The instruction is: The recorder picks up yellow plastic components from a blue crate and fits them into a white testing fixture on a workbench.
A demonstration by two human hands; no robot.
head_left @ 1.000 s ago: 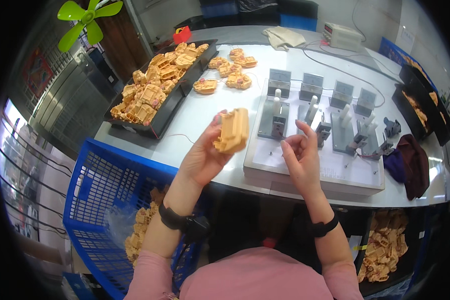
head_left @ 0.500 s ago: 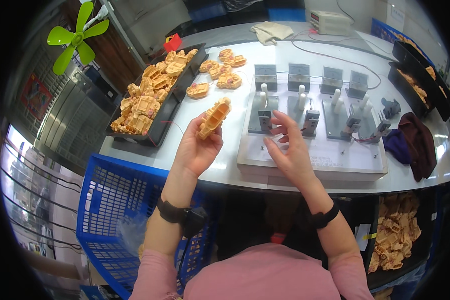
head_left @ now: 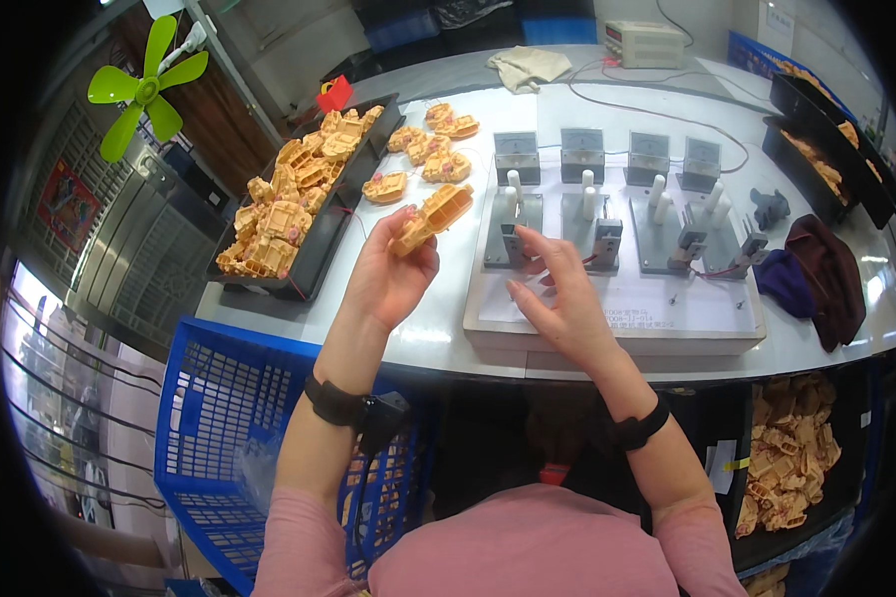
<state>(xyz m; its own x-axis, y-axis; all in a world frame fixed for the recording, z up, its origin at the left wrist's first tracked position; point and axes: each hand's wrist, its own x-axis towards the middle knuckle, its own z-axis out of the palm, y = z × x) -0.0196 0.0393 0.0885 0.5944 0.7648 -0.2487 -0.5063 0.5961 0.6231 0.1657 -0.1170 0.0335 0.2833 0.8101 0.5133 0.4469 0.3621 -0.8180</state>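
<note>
My left hand [head_left: 396,274] grips a tan plastic housing [head_left: 436,217], held tilted above the table with its hollow side partly showing. My right hand [head_left: 558,298] has its fingers apart and nothing between them. It hovers over the near left part of a white test board [head_left: 607,343], close to the leftmost grey fixture [head_left: 528,214]. Several such fixtures stand in a row, with white upright posts and small dark metal blocks. Behind them is a row of panel meters [head_left: 582,154]. Several more tan housings [head_left: 446,166] lie on the table left of the board.
A black tray [head_left: 309,284] heaped with tan housings is at the left, above a blue basket [head_left: 209,398]. Dark cloths [head_left: 826,279] lie right of the board. Black bins [head_left: 816,164], a power supply [head_left: 645,45] and a beige rag [head_left: 528,68] sit farther back.
The housing in my left hand has turned and tipped toward the right. My right hand stays open beside the leftmost fixture. The whole view has shifted slightly.
</note>
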